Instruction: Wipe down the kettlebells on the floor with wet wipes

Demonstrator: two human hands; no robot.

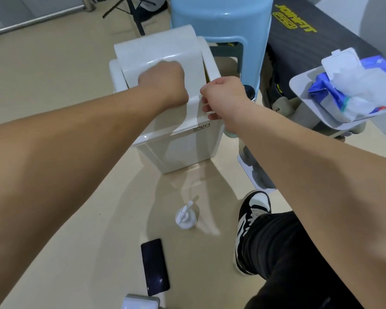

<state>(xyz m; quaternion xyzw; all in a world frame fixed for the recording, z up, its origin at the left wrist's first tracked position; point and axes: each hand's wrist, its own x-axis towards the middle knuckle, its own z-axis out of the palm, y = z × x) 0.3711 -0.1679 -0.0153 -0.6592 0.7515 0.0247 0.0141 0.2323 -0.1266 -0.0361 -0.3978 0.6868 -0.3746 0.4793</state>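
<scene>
A white swing-lid bin point(187, 148) stands on the floor in front of me. My left hand point(163, 83) is a closed fist pressing on the tilted lid point(156, 47); its fingers are hidden, so I cannot see whether it holds anything. My right hand point(223, 97) grips the bin's top rim on the right side. An opened blue-and-white wet wipes pack point(352, 90) lies on a white tray point(299, 85) at the right, with a wipe sticking out. Grey weights point(279, 105) sit on the floor under the tray, mostly hidden.
A light blue plastic stool point(221, 18) stands behind the bin, with a black bench point(299, 41) to its right. A dark-topped object point(249, 91) peeks out behind my right wrist. On the floor nearby are a white pump bottle point(185, 217), a black phone point(154, 266) and my black-and-white shoe point(252, 215).
</scene>
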